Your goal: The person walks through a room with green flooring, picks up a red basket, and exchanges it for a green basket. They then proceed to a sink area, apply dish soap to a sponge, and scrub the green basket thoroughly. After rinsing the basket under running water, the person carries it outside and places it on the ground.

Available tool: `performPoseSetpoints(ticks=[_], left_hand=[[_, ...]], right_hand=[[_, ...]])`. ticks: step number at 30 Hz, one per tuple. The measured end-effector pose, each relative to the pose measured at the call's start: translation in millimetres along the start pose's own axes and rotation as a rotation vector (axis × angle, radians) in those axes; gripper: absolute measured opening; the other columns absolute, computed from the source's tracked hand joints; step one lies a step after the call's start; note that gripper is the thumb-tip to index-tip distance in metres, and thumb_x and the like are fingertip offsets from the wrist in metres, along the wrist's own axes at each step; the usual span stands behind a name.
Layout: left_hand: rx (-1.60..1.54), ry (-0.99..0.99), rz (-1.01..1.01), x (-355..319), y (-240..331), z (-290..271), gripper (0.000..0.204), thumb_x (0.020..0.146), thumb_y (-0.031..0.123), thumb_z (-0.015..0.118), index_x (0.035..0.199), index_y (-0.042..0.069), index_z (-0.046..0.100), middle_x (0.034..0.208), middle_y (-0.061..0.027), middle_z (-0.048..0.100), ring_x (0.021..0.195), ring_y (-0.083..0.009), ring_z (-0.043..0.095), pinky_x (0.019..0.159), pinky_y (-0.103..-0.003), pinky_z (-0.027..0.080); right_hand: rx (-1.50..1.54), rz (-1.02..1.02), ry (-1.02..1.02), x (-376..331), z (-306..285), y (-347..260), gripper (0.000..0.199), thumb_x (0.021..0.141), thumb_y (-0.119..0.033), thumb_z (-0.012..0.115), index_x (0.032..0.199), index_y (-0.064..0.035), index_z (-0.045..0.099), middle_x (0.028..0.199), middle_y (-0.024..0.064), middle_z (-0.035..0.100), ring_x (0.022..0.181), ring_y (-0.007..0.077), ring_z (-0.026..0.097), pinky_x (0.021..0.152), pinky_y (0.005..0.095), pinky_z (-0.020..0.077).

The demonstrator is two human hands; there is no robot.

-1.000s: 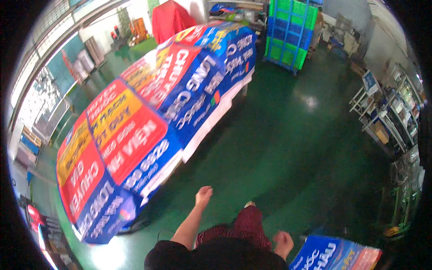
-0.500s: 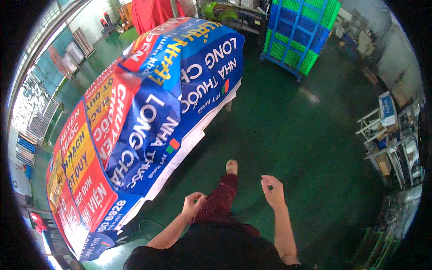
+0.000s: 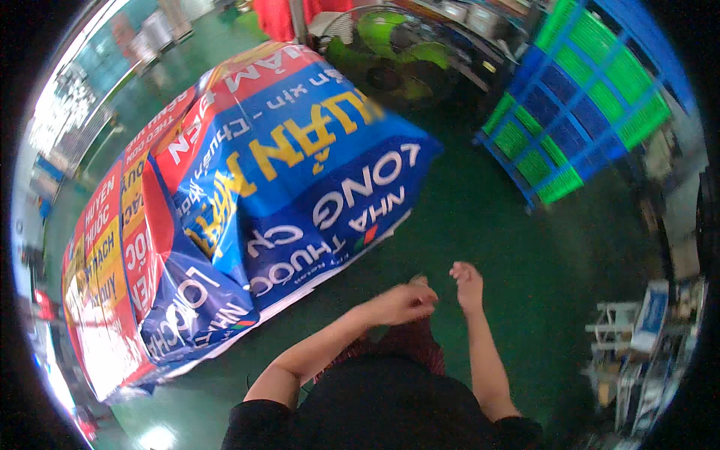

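Ahead of your hands the green floor (image 3: 480, 225) lies open; the draped banner pile (image 3: 247, 202) blocks left, stacked crates (image 3: 577, 112) block right.

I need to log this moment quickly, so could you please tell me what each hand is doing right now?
Left hand: loosely curled, empty, held over the green floor near the printed banner.
Right hand: empty, fingers partly curled, touching nothing.

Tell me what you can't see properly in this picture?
- What lies under the printed banner sheets: they cover it fully, head view.
- Left hand and right hand: motion-blurred, fingers unclear; nothing seen in them.
- Stacked crates: cut off by the picture's dark rim.
- Shelf clutter at right: too small and warped.
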State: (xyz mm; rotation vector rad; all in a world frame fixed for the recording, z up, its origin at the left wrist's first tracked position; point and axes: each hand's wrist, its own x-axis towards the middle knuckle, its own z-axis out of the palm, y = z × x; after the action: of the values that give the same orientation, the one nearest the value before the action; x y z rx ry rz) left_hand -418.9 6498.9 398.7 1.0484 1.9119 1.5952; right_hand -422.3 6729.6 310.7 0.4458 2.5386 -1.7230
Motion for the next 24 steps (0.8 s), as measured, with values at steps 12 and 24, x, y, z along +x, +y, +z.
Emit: performPoseSetpoints(ticks=[12, 24], left_hand=[[-0.514, 0.262, -0.629, 255, -252, 13, 0.062, 0.08, 0.034, 0.053, 0.127, 0.006, 0.025, 0.091, -0.007, 0.053, 0.08, -0.0144, 0.05, 0.066, -0.025, 0.042], [-0.067, 1.128, -0.384, 335, -292, -131, 0.06, 0.079, 0.029, 0.053, 0.124, 0.0, 0.026, 0.12, -0.014, 0.038, 0.109, -0.0253, 0.038, 0.09, -0.034, 0.032]], right_hand=[[0.16, -0.212, -1.24, 317, 74, -170, 0.059, 0.081, -0.053, 0.034, 0.096, 0.0001, 0.054, 0.08, 0.0105, 0.06, 0.075, 0.0186, 0.056, 0.074, 0.0325, 0.0407], [0.174, 0.517, -1.506, 407, 126, -193, 0.069, 0.082, -0.059, 0.024, 0.122, -0.0037, 0.037, 0.121, 0.0133, 0.042, 0.11, 0.021, 0.041, 0.092, 0.0363, 0.0303]])
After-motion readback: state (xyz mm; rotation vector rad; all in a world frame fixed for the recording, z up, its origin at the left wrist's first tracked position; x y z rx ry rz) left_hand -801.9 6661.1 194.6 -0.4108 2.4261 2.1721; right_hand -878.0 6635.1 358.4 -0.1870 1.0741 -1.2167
